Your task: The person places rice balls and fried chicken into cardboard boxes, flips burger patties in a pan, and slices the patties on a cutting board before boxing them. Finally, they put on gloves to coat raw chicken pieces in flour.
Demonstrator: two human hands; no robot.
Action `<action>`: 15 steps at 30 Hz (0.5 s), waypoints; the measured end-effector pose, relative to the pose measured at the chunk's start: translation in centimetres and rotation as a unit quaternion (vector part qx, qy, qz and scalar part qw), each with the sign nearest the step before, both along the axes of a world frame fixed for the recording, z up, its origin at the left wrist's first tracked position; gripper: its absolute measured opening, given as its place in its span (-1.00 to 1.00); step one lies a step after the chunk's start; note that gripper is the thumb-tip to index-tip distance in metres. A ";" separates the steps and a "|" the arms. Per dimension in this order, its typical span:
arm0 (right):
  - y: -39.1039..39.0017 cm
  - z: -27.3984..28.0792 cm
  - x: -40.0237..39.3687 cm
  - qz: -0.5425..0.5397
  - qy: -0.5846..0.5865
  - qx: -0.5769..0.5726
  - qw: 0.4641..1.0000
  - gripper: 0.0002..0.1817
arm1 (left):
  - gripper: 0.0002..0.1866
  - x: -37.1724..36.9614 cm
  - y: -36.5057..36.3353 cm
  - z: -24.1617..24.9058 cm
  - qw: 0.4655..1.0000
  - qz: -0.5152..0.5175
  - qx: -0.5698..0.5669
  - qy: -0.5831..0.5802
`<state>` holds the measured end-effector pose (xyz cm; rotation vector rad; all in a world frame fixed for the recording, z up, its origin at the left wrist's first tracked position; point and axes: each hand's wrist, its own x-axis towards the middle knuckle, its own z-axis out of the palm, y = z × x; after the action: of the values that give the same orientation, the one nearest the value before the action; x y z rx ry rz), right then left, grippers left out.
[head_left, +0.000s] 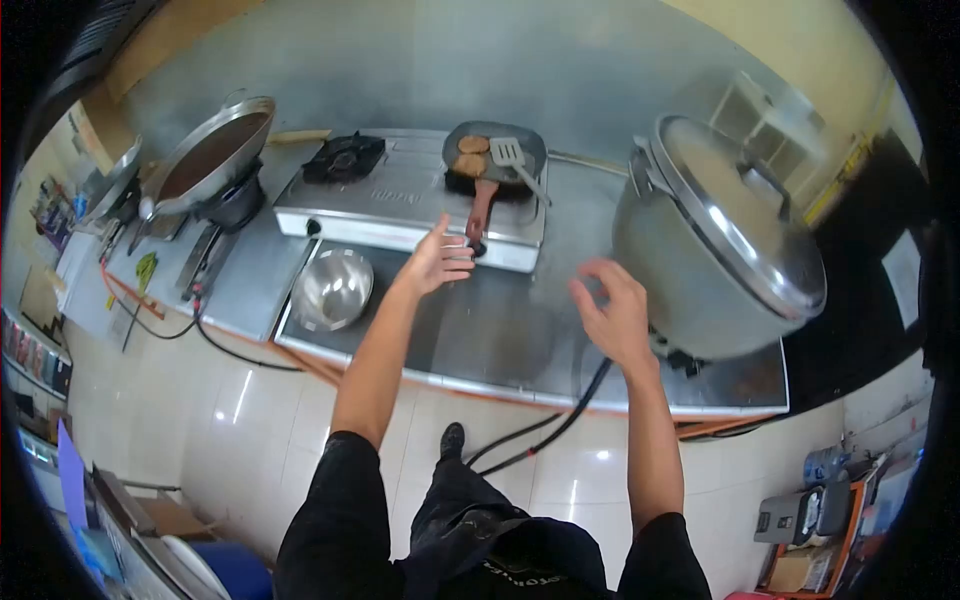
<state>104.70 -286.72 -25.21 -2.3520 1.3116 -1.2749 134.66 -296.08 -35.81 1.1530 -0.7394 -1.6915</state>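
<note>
A: Hands?
B: Two, both empty. Right hand (616,314), centre right: loosely curled, thumb apart. Left hand (437,262), centre: spread open, near one pan handle (482,207).
A: Beyond?
B: Upper centre: one pan (503,130), two brown patties (471,164), one slotted spatula (508,153).

The sleeves (335,515) are black (and short), the trousers (455,497) and shoe (453,440) dark.

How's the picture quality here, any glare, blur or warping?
Head view: strong fisheye curving, dark edges; head view: bright glare on the big lid, steel bowl and floor tiles; head view: right hand looks slightly blurred, left hand a bit crisper.
</note>
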 end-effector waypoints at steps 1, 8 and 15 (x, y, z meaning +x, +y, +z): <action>-3.7 0.5 1.6 -0.023 0.054 -0.043 0.997 -0.76 | -0.03 -0.4 -3.6 -0.3 0.999 -0.022 0.018 0.015; -22.6 -3.5 9.8 -0.170 0.250 0.263 0.916 -0.63 | -0.70 -3.2 -12.5 -4.9 0.960 -0.091 0.062 0.257; -27.4 -3.1 10.7 -0.150 0.342 0.267 0.888 -0.61 | -0.70 -2.7 -9.5 -0.6 0.975 -0.060 0.117 0.179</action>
<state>115.36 -314.10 -28.27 -2.2817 1.9554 -0.0136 131.96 -305.58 -36.42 0.9333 -0.3967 -2.0601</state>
